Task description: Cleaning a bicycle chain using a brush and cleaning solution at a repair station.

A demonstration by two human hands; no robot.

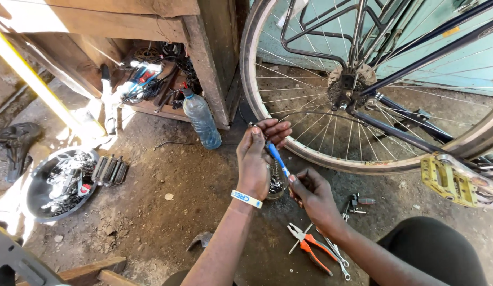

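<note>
Dirt ground (pixel 177 190); left hand (pixel 257 159), right hand (pixel 313 196) beside wheel rim (pixel 252 100).

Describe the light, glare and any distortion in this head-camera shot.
Head view: hard sunlight blows out the yellow bar and the ground beside the bowl of parts at left; the left hand, right hand and pliers sit in even shade, sharp; the wide lens bows the bicycle wheel and the wooden cabinet.
</note>
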